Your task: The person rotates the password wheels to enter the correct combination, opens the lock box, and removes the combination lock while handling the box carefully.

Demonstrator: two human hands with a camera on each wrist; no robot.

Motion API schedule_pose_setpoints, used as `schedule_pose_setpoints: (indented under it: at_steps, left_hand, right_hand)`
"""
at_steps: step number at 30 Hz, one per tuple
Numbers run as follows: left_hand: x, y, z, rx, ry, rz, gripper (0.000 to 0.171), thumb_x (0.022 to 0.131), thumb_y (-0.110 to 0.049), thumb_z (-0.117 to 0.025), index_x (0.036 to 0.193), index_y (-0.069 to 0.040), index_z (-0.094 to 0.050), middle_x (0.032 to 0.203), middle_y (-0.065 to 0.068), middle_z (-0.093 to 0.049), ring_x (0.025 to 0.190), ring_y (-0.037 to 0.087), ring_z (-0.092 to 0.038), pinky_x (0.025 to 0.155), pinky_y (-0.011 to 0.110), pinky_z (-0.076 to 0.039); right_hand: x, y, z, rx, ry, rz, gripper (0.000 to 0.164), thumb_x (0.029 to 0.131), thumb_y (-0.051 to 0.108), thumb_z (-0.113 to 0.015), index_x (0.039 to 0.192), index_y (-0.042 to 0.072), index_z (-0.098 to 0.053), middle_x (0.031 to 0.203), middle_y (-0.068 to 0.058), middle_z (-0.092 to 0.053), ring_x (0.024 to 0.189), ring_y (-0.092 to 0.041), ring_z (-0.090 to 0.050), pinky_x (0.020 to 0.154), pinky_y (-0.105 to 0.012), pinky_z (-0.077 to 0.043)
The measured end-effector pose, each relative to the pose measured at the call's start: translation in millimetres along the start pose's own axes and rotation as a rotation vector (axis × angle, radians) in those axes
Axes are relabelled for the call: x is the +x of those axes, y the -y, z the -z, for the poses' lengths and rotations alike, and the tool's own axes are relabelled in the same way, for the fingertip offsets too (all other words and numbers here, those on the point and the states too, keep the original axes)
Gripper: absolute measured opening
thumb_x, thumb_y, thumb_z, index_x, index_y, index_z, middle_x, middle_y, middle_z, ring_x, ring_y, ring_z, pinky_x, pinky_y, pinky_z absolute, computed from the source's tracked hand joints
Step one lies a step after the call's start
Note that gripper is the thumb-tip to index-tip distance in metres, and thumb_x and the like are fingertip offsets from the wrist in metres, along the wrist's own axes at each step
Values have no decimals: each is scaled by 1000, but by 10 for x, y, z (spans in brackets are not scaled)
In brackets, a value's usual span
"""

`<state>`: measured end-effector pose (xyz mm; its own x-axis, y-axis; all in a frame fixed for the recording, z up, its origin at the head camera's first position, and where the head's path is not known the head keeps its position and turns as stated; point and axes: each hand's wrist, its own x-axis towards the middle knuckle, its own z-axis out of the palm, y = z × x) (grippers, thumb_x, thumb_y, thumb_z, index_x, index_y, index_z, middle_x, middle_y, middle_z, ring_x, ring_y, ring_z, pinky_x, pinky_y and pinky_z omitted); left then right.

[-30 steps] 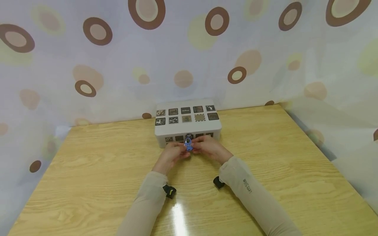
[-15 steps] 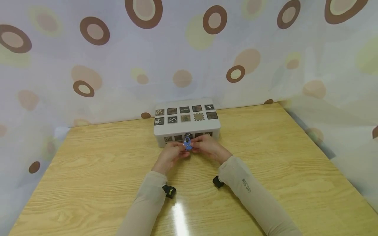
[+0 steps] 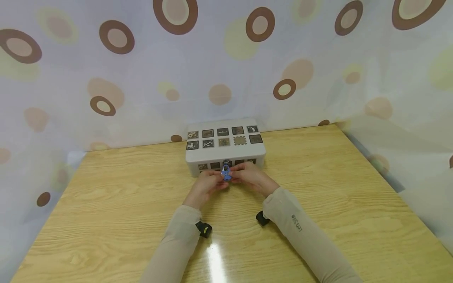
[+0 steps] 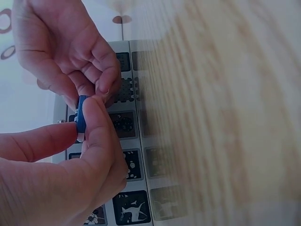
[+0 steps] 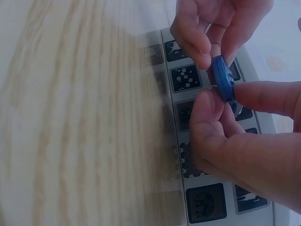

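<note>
In the head view a small blue padlock (image 3: pixel 227 175) sits at the front of a white box (image 3: pixel 226 154), its shackle overlapping the metal latch (image 3: pixel 227 162). My left hand (image 3: pixel 206 184) pinches the lock's left side between thumb and fingers. From the other side, my right hand (image 3: pixel 253 177) pinches its right edge. The left wrist view shows the blue padlock (image 4: pixel 81 115) edge-on, with fingertips of both hands on it. Small pale marks run along one face of the padlock (image 5: pixel 222 79) in the right wrist view. Fingers partly hide the latch and the box front.
The box carries rows of dark square pictures on its lid and front. It stands at the back of a wooden table (image 3: pixel 124 204), close against a curtain (image 3: pixel 198 63) with circle patterns. Another stretch of curtain (image 3: pixel 417 157) borders the right side.
</note>
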<state>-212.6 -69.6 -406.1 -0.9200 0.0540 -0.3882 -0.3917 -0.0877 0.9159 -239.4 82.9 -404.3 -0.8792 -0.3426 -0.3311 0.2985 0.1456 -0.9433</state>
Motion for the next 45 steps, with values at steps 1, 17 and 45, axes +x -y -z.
schedule_pose_setpoints:
  at_steps: [1,17,45]
  left_hand:
    - [-8,-1,0,0,0,1,22,95,10,-46,114,20,-51,88,14,-56,67,13,-60,70,22,-60]
    - [-2,-2,0,-5,7,1,21,94,10,-47,113,19,-52,90,15,-56,68,14,-59,68,20,-59]
    - [-17,0,-6,-59,2,-6,19,93,12,-48,111,19,-51,89,14,-55,67,14,-59,68,21,-59]
  right_hand:
    - [3,-6,-1,-4,-1,-2,34,97,-2,-50,126,-19,-47,116,-24,-56,80,-13,-59,88,-32,-56]
    - [15,-13,18,5,14,4,34,96,-2,-51,125,-20,-47,118,-26,-56,82,-12,-60,87,-30,-57]
    - [42,-36,23,94,5,-46,35,97,3,-50,121,-22,-50,87,-7,-60,72,-11,-59,69,-19,-56]
